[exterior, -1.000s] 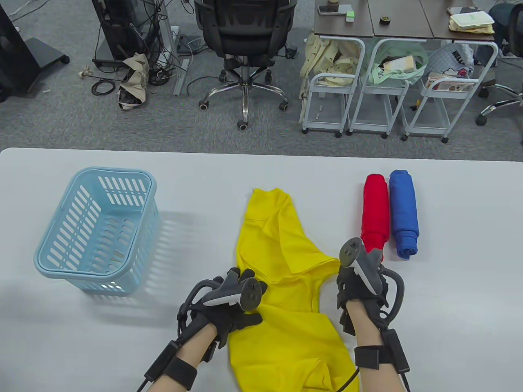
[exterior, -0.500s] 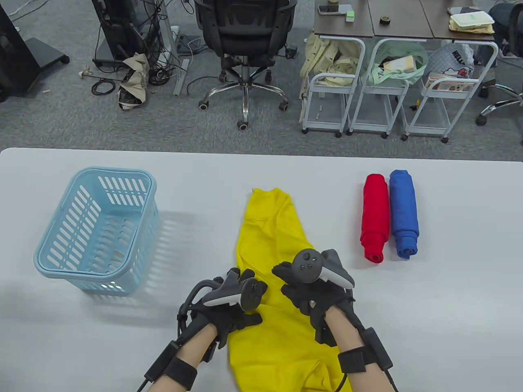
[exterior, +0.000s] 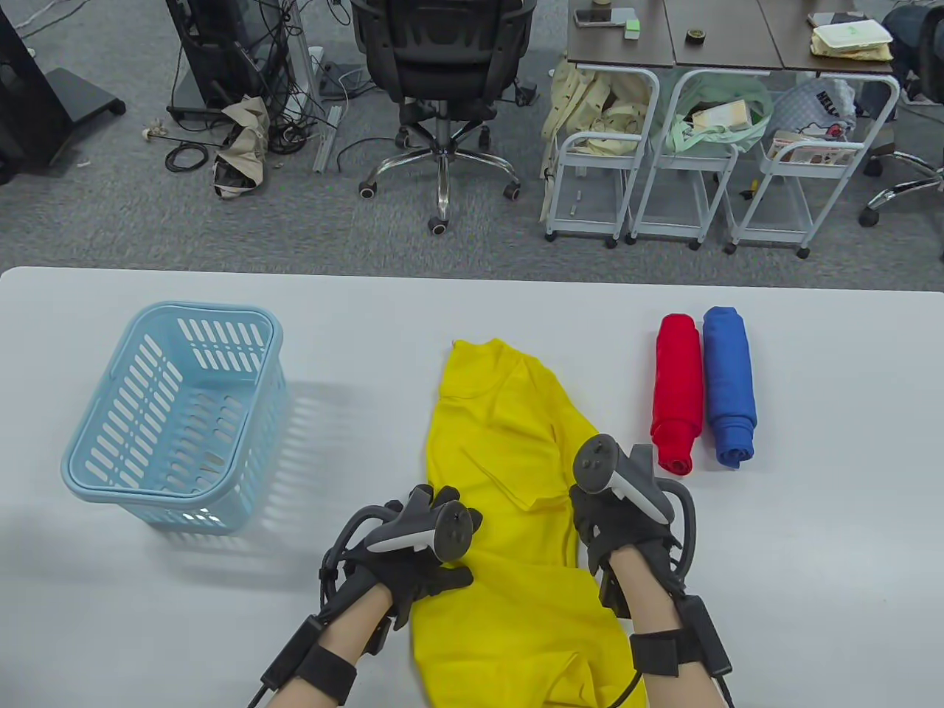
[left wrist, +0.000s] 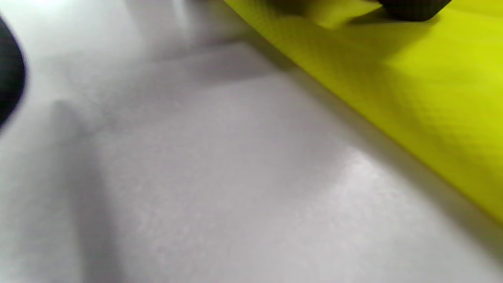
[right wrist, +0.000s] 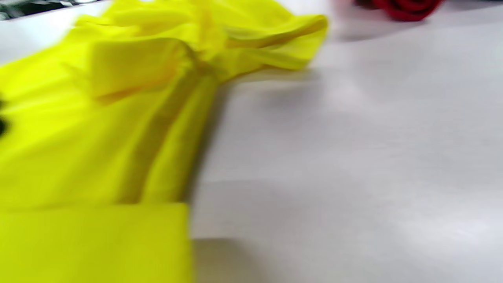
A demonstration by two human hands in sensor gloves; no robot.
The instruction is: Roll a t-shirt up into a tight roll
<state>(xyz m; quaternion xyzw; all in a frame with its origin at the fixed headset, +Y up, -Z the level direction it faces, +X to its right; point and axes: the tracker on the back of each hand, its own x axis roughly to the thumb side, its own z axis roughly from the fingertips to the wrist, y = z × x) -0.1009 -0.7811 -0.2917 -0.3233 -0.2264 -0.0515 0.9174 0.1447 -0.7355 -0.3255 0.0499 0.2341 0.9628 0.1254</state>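
A yellow t-shirt (exterior: 509,435) lies lengthwise on the white table (exterior: 811,553), collar end far, hem at the near edge. A sleeve flap lies folded over its middle. My left hand (exterior: 435,560) rests flat on the shirt's left edge. In the left wrist view a fingertip (left wrist: 412,6) lies on the yellow cloth (left wrist: 412,78). My right hand (exterior: 590,520) hovers at the shirt's right edge, its fingers mostly hidden under the tracker. The blurred right wrist view shows the bunched yellow cloth (right wrist: 98,118) lying free, with no fingers on it.
A red roll (exterior: 677,391) and a blue roll (exterior: 729,387) lie side by side at the right, just beyond my right hand; the red roll's end (right wrist: 404,6) shows in the right wrist view. A light blue basket (exterior: 155,495) stands at the left.
My right hand carried the right sleeve leftward over the shirt, left it folded there, and came back to the right edge. The left hand has not moved.
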